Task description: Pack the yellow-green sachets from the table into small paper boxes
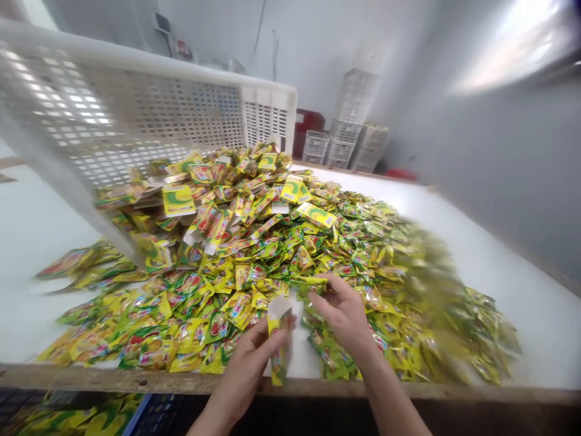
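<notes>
A big heap of small yellow-green sachets (290, 254) covers the white table (508, 284). Flat yellow-green cartons (178, 200) lie on top of the heap near a tilted white crate (136, 103). My left hand (247, 369) is closed around an open yellow-green carton (279, 339), held upright over the table's front edge. My right hand (345, 312) is just to the right of it, fingers pinched on sachets (313, 283) at the edge of the heap.
The table's wooden front edge (136, 380) runs below the heap. A blue bin with more yellow-green packs (91, 418) sits under it at the left. Stacked white crates (349, 121) and a red object (308, 124) stand against the far wall.
</notes>
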A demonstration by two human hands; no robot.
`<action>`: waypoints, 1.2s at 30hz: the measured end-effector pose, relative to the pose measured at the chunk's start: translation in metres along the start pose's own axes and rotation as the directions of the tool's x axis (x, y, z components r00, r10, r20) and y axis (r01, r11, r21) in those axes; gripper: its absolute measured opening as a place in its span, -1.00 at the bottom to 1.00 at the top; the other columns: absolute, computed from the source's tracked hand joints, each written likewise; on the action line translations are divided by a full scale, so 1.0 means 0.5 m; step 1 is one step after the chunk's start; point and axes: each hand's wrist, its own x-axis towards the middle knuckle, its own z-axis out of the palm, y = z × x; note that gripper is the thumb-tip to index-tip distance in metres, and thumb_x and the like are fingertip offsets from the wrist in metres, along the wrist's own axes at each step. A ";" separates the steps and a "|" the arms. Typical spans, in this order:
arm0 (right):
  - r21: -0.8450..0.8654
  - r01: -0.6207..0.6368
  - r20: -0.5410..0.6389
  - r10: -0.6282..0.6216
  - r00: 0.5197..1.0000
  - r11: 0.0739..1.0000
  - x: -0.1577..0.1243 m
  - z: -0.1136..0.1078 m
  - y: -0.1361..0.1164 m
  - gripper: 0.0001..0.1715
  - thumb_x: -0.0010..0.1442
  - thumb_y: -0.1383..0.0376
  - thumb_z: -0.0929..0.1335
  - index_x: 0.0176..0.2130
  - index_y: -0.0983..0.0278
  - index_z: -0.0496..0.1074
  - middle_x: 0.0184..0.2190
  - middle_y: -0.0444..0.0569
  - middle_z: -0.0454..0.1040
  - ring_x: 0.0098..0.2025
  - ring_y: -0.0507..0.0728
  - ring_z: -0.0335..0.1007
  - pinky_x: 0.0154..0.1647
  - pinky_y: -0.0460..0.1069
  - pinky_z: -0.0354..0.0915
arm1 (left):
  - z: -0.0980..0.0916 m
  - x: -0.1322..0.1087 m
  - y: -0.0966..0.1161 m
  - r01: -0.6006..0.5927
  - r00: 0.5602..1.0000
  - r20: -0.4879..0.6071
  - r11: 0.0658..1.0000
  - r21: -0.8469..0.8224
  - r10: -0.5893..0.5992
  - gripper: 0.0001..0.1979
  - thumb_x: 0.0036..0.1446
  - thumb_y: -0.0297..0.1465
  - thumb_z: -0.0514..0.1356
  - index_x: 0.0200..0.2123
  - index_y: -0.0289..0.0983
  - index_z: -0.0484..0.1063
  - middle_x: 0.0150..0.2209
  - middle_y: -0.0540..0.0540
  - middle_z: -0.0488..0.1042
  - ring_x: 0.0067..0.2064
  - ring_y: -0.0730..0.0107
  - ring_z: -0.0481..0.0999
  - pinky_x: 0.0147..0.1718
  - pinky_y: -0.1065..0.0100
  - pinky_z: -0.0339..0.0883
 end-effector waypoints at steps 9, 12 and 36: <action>-0.219 0.170 0.226 -0.119 0.967 0.961 -0.011 -0.018 0.028 -0.64 0.06 0.49 0.33 -0.16 0.20 0.50 -0.32 -0.13 0.44 -0.31 0.05 0.33 -0.29 -0.10 0.19 | 0.018 0.045 -0.048 -0.022 0.999 0.040 0.996 0.087 0.019 -0.60 0.01 -0.34 0.36 -0.03 -0.19 0.49 -0.05 -0.13 0.56 -0.02 0.12 0.51 -0.03 0.23 0.36; -0.323 0.190 0.345 -0.072 0.936 0.927 -0.010 -0.043 0.018 -0.75 -0.02 0.52 0.33 -0.33 0.26 0.49 -0.40 -0.15 0.41 -0.33 0.04 0.30 -0.33 -0.12 0.15 | 0.011 0.040 -0.057 -0.054 0.996 0.080 0.982 0.181 0.040 -0.63 0.08 -0.33 0.31 0.00 -0.17 0.48 -0.01 -0.09 0.55 0.02 0.16 0.48 0.00 0.29 0.33; -0.564 0.458 0.504 -0.152 0.850 0.687 -0.025 -0.018 -0.023 -0.90 0.26 0.29 0.36 -0.24 0.28 0.37 -0.30 -0.07 0.43 -0.27 0.08 0.35 -0.31 -0.08 0.13 | 0.012 0.011 -0.039 -0.060 0.998 0.034 0.980 0.187 0.055 -0.82 0.13 -0.29 0.24 -0.25 -0.25 0.52 -0.34 -0.02 0.52 -0.28 0.34 0.42 -0.27 0.42 0.28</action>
